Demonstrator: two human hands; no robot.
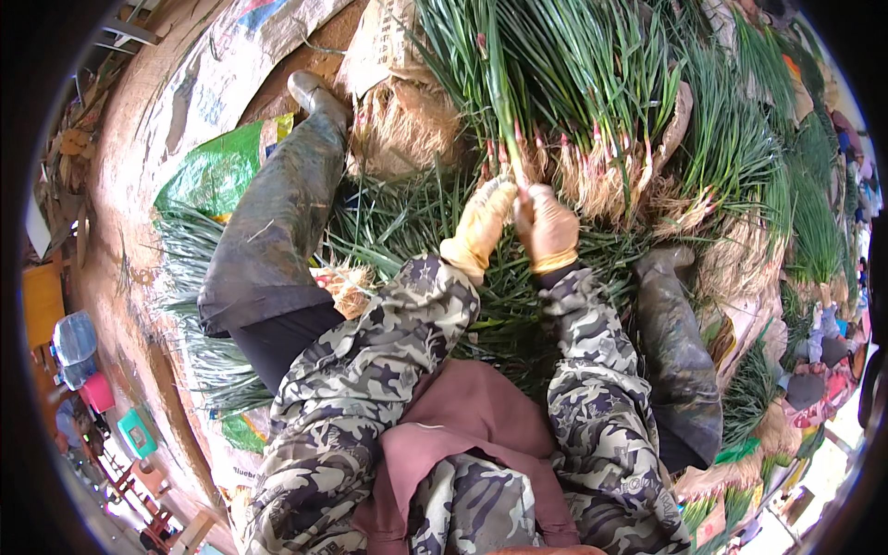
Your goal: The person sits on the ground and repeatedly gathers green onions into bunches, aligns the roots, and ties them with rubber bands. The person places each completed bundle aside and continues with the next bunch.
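My left hand (483, 216), in a yellow glove, is closed around the pale lower stem of a green onion plant (510, 132), whose leaves point up the picture. Close against it on the right, my right hand (546, 218) grips the root end of the same plant, also gloved. Just beyond both hands stand dense bundles of green onions (603, 132) with reddish stem bases and tan hairy roots. Loose green leaves (388, 215) lie below and around my hands. My fingertips are partly hidden.
My rubber boots (277, 208) flank the work area. A woven sack (388, 55) lies behind a root mass at upper left. More onion bundles (818, 215) extend along the right, where people sit. A water jug (75, 340) and teal container (137, 433) are far left.
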